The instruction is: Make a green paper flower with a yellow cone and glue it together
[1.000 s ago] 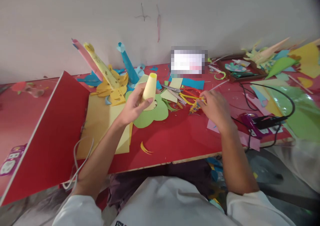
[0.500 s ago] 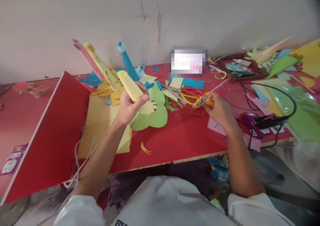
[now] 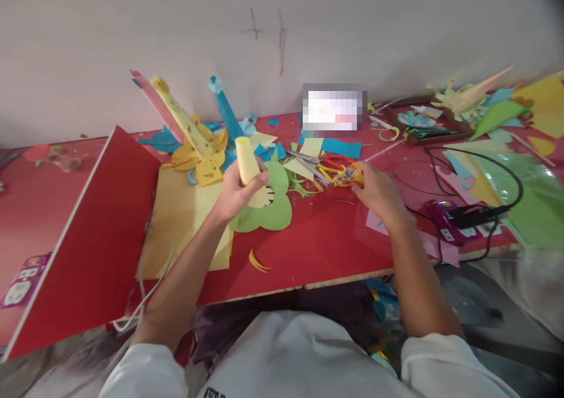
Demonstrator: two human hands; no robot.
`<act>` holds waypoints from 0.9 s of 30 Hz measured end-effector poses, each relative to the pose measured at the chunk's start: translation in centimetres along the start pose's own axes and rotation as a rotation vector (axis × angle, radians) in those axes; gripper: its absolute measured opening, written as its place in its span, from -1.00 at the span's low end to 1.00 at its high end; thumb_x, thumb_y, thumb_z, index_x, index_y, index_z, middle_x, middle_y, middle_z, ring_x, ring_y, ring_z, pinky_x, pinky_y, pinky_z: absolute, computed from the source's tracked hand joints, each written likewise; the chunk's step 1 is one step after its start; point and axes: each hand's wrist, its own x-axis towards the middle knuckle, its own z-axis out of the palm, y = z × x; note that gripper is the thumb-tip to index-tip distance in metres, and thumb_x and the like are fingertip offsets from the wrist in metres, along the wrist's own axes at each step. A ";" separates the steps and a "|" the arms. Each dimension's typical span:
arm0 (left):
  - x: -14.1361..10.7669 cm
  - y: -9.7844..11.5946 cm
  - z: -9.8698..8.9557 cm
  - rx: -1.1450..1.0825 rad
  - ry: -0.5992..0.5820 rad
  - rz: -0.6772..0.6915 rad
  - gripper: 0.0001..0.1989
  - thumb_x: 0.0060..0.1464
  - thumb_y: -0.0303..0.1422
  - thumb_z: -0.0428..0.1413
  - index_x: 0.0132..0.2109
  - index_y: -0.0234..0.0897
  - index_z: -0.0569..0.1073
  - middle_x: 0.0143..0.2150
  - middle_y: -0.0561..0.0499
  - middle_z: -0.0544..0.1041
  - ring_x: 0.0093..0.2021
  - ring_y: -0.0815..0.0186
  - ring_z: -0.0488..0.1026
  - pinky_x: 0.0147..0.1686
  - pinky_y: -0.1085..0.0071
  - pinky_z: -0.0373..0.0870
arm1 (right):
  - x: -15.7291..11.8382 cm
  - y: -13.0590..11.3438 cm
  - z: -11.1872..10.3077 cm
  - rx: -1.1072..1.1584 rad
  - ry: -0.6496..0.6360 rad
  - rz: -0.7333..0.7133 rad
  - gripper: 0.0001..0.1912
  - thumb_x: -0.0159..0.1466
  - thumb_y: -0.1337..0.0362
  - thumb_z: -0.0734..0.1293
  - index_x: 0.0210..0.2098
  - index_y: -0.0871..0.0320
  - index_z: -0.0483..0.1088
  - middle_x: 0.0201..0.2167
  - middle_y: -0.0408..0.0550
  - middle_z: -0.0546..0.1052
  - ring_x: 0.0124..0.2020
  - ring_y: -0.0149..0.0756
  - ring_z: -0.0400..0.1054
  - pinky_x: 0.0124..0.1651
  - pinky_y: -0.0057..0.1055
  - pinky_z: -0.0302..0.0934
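Observation:
My left hand (image 3: 240, 189) is wrapped round a pale yellow rolled paper tube (image 3: 247, 162), which stands up tilted above the table. Fixed to the tube's lower end is a pale yellow round piece with a snipped edge (image 3: 261, 197), lying over a green petal-shaped paper (image 3: 279, 210). To the right, my right hand (image 3: 379, 195) has its fingers closed on an orange glue gun (image 3: 355, 174), streaked with blue bits and partly hidden by the fingers. The gun lies low beside scissors (image 3: 304, 156) and paper scraps.
Paper cones in pink, yellow and blue (image 3: 227, 113) stand at the back left. A red board (image 3: 92, 233) rises on the left. Yellow sheets (image 3: 185, 222) lie beside it. At right are a purple power strip (image 3: 445, 219) with black cables and a dark tray (image 3: 445, 128); a blurred-out screen is behind.
My left hand has shifted slightly right, turning the tube more upright. My right hand has moved left and lowered the glue gun towards the scissors and scraps.

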 end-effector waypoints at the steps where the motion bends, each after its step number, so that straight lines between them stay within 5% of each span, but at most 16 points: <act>1: 0.1 0.0 -0.2 -0.033 0.016 0.022 -0.66 0.23 -0.04 0.31 -0.27 -0.21 0.49 -0.37 0.02 0.51 -0.36 0.30 0.46 -0.34 0.31 0.45 | -0.2 -0.1 -0.2 0.008 0.035 -0.010 -0.51 0.35 0.26 0.41 0.26 0.08 0.42 -0.05 0.20 0.63 0.02 0.20 0.51 0.05 0.05 0.39; 6: 0.5 0.3 -1.1 -0.268 0.042 0.066 -0.64 0.18 -0.03 0.36 -0.21 -0.14 0.43 -0.43 0.08 0.44 -0.42 0.28 0.47 -0.35 0.26 0.48 | 0.3 -2.4 -1.5 0.199 0.194 -0.198 -0.67 0.45 0.23 0.29 0.17 0.03 0.51 0.05 0.20 0.61 0.15 0.20 0.47 0.20 0.19 0.37; 13: 0.7 2.1 -1.3 -0.388 -0.053 0.057 -0.59 0.12 -0.01 0.39 -0.22 -0.12 0.39 -0.50 0.12 0.36 -0.50 0.32 0.39 -0.42 0.27 0.47 | 4.4 -10.2 0.2 0.661 -0.110 -0.555 -0.31 0.40 0.35 0.30 0.49 -0.07 0.22 0.43 0.03 0.43 0.43 -0.02 0.32 0.33 0.02 0.39; 17: 0.6 2.2 -1.5 -0.360 -0.053 0.037 -0.57 0.11 0.01 0.39 -0.24 -0.14 0.37 -0.50 0.12 0.35 -0.51 0.34 0.39 -0.45 0.29 0.45 | 7.0 -12.7 1.7 0.636 -0.224 -0.630 -0.65 0.35 0.37 0.35 0.08 0.01 0.58 0.10 -0.01 0.68 0.11 -0.06 0.55 0.16 -0.10 0.44; 20: 0.5 2.2 -2.0 -0.363 -0.053 0.028 -0.55 0.10 0.00 0.40 -0.26 -0.14 0.36 -0.51 0.13 0.33 -0.51 0.34 0.39 -0.45 0.30 0.44 | 8.6 -13.1 2.1 0.625 -0.199 -0.585 -0.92 0.32 0.32 0.41 -0.25 0.07 0.60 -0.21 -0.04 0.71 -0.16 -0.14 0.57 0.00 -0.19 0.43; 27: 0.1 3.0 -3.7 -0.456 -0.151 0.066 -0.57 0.12 -0.03 0.40 -0.30 -0.16 0.36 -0.55 0.15 0.29 -0.58 0.39 0.34 -0.52 0.35 0.37 | 11.6 -12.9 3.8 0.706 -0.018 -0.344 -0.93 0.28 0.33 0.40 -0.36 0.06 0.48 -0.38 -0.07 0.64 -0.34 -0.19 0.49 -0.14 -0.20 0.39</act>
